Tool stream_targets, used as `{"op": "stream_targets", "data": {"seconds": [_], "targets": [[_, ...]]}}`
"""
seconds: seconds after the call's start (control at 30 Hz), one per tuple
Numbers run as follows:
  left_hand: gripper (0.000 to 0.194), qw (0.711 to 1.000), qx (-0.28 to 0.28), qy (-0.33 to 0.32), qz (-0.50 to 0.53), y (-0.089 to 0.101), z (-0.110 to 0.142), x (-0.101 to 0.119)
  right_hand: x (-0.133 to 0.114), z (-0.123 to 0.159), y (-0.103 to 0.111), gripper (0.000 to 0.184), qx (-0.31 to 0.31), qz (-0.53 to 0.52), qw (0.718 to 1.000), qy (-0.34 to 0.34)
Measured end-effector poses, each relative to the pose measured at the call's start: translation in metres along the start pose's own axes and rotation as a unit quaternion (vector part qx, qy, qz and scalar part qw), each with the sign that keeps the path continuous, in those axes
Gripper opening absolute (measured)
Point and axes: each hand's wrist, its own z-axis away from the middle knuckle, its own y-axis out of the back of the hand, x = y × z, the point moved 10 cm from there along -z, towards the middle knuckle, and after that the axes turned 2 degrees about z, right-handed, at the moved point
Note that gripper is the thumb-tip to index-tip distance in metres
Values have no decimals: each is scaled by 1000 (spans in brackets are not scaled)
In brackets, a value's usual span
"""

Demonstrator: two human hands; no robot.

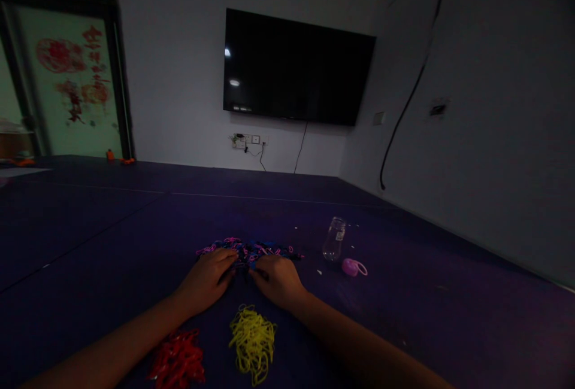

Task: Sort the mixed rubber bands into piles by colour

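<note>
The left hand [210, 278] and right hand [279, 280] lay half curled at the pink-and-blue pile [255, 248]. I couldn't tell if they held anything.

We found ourselves in a room where the light was rather weak. In front of us stood a plain grey wall [179, 78], and on it hung a large black television [299, 72], whose dark screen reflected a few bright spots. Below it we noticed a row of wall sockets [256, 139] with thin cables. At our left there was a pale green glass door [67, 122] in a dark frame [120, 78], bearing red decorations [60, 55]. On the right wall [494, 197] we saw a thick dark cable [405, 109] and a small switch plate [378, 118]. A wide purple surface [135, 221] with thin seams extended before us.
</note>
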Motion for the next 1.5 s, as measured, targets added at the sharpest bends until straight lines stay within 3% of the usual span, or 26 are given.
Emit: {"op": "stream_targets", "data": {"seconds": [1.0, 1.5], "targets": [[29, 996, -77, 12, 48, -6, -3, 8, 0, -1, -4, 18, -8, 10, 1000, 9], [28, 996, -87, -2, 37, -8, -3, 9, -3, -1, -3, 18, -16, 7, 1000, 19]]}}
